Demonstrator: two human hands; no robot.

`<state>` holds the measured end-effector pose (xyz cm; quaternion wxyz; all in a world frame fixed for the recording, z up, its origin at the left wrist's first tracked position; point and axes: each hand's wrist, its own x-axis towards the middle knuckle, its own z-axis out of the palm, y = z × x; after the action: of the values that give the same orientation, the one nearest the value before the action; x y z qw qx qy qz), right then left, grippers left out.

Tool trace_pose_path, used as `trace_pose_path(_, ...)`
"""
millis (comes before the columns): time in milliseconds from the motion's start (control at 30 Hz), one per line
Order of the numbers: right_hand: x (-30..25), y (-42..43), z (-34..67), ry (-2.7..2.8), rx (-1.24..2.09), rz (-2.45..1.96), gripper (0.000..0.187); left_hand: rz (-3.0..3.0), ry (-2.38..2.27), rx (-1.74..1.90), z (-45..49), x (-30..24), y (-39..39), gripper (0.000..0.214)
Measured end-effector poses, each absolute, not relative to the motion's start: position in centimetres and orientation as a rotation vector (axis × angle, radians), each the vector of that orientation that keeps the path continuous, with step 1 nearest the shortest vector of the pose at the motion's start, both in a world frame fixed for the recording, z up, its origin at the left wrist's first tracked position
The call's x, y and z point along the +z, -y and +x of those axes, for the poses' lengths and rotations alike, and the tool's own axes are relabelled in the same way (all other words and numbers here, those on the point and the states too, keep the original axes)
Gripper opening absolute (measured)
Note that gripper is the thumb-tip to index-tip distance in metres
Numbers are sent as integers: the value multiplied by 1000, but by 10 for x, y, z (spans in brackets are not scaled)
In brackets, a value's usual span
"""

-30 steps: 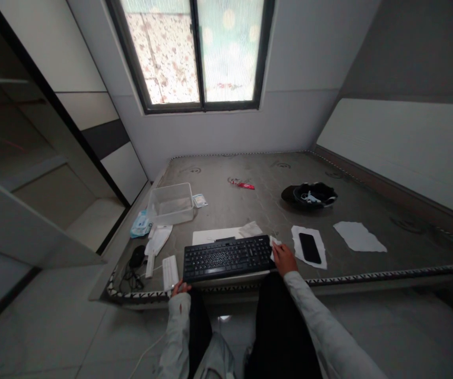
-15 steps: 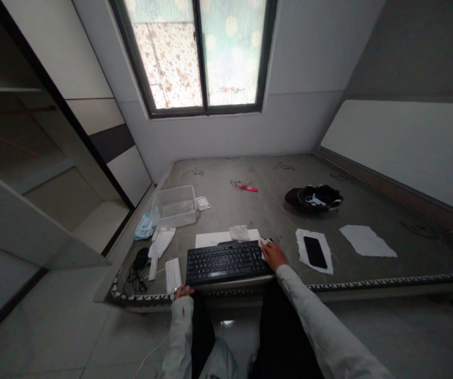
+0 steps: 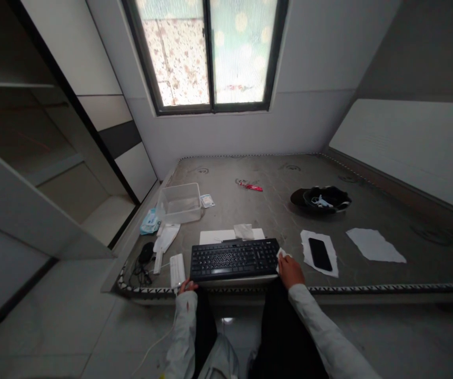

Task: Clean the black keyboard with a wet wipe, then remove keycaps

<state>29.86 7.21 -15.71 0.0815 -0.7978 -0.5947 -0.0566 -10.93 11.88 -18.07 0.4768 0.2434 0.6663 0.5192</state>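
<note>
A black keyboard lies near the bed's front edge, on top of a white board that shows behind it. My left hand is closed at the keyboard's near left corner, its fingertips partly hidden. A white tissue is pinched in the fingers of my right hand, which presses it against the keyboard's right end. Another folded tissue rests on the board behind the keys. Just left of the keyboard is a white power strip.
A clear plastic box stands at the left, near blue masks and a black cabled mouse. To the right, a phone lies on paper, beside another sheet. Farther back are a cap and a red strap.
My right hand has slid the tissue from the keyboard's upper right keys to its right end, toward me. My left hand stays at the near left corner. The view has shifted slightly.
</note>
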Motion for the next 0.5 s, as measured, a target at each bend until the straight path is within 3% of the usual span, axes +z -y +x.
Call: trace_pose_path(500, -179, -32, 288, 1927, -310, -1887, 36, 576, -1644, 1318, -106, -191, -118, 30)
